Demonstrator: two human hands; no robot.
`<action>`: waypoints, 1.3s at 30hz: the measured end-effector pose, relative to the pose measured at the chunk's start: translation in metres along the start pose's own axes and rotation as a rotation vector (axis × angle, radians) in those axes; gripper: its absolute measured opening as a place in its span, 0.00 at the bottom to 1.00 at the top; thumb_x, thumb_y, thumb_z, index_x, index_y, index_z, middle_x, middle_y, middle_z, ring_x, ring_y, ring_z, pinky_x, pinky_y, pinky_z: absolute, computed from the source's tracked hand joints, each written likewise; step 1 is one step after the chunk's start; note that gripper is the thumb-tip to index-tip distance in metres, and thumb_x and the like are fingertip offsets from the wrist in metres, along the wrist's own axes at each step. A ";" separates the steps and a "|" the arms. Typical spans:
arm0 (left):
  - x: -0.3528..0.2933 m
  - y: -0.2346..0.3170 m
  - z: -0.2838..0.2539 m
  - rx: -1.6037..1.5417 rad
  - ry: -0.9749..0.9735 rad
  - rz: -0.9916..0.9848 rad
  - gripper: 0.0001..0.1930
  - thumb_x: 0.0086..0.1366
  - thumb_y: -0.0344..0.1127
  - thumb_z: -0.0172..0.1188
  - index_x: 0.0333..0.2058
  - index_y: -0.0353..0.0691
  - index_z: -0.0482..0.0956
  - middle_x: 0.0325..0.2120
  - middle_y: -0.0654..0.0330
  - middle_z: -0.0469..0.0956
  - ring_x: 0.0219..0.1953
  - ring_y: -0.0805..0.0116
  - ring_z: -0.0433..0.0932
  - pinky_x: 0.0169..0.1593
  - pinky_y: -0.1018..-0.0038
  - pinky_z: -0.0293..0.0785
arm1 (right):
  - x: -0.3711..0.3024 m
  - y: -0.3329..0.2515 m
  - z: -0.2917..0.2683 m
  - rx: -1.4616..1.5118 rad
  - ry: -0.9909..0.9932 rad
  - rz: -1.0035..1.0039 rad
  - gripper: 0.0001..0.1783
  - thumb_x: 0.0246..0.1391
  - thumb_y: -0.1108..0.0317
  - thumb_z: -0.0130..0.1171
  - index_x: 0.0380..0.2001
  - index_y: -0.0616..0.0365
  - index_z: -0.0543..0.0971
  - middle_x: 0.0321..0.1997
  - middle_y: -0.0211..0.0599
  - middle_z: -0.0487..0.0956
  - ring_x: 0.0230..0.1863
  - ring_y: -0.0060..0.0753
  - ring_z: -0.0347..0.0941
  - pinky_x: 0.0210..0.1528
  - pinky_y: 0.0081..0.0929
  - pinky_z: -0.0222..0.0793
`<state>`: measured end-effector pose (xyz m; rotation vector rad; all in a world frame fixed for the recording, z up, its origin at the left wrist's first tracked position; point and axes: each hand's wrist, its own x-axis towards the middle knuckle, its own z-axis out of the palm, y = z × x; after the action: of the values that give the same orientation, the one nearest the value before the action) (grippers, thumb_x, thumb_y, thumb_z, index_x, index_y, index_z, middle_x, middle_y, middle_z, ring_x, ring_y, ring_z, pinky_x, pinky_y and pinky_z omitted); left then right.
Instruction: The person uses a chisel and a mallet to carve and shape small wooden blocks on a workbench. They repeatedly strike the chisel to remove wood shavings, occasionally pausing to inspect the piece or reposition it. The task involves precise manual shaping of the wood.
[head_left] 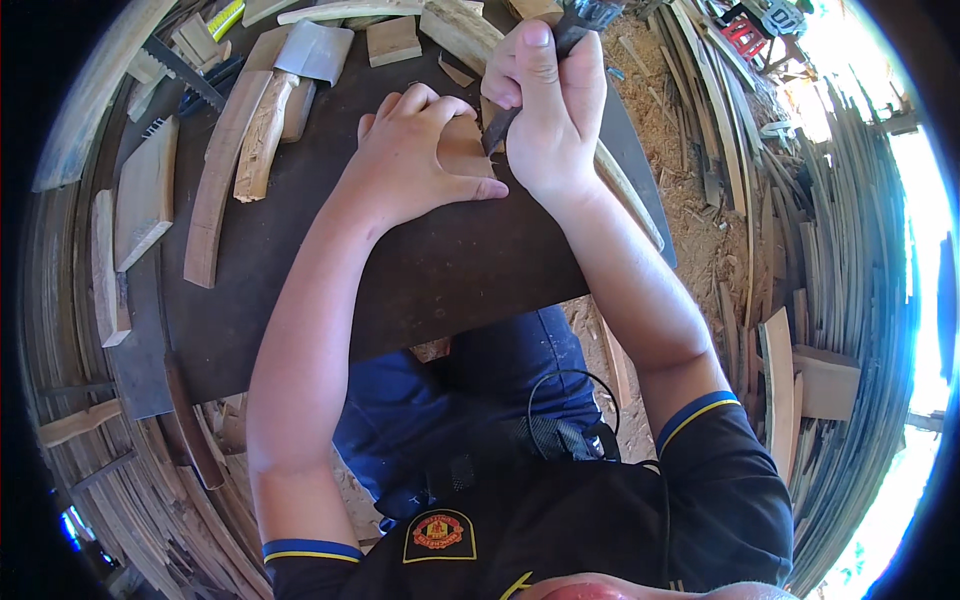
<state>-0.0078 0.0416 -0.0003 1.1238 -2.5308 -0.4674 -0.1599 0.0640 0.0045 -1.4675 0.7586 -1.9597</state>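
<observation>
My left hand (410, 160) presses a small wooden block (463, 150) against the dark tabletop (450, 270). Its fingers curl over the far side and its thumb stretches along the near side. In my right hand (550, 115) is a dark chisel (499, 130), gripped upright with the thumb raised along it. The chisel's lower end meets the block's right edge, close to my left thumb. Its top end sticks out above my fist. My fingers hide the block's far part.
Left on the tabletop lie a long curved wooden piece (225, 170), a broad-bladed tool with a rough wooden handle (262, 145) and a saw (187, 72). A squared offcut (393, 41) sits at the far side. Stacked wooden strips (850, 250) and shavings (650, 130) lie to the right.
</observation>
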 end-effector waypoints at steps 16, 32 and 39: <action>-0.004 0.019 -0.093 -0.375 0.251 0.333 0.38 0.53 0.51 0.77 0.60 0.43 0.75 0.47 0.61 0.78 0.56 0.66 0.74 0.59 0.66 0.67 | -0.003 -0.011 0.002 -0.347 -0.010 0.016 0.12 0.73 0.64 0.48 0.49 0.62 0.69 0.27 0.33 0.76 0.27 0.28 0.72 0.32 0.30 0.69; 0.059 0.102 -0.064 -0.890 0.675 0.485 0.11 0.70 0.36 0.62 0.31 0.36 0.76 0.20 0.67 0.75 0.24 0.79 0.72 0.29 0.76 0.68 | 0.001 -0.028 -0.031 -0.442 -0.044 -0.176 0.28 0.63 0.64 0.53 0.61 0.66 0.63 0.58 0.46 0.72 0.58 0.39 0.72 0.57 0.35 0.69; 0.066 0.103 -0.058 -0.806 0.737 0.480 0.14 0.60 0.37 0.64 0.35 0.30 0.76 0.19 0.47 0.79 0.23 0.50 0.83 0.31 0.61 0.77 | -0.008 -0.063 -0.078 -1.070 -0.099 0.061 0.34 0.53 0.62 0.68 0.60 0.59 0.66 0.54 0.48 0.71 0.54 0.46 0.71 0.54 0.44 0.70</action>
<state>-0.0913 0.0481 0.1055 0.2735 -1.6120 -0.6837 -0.2397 0.1203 0.0271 -2.0188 1.9464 -1.4157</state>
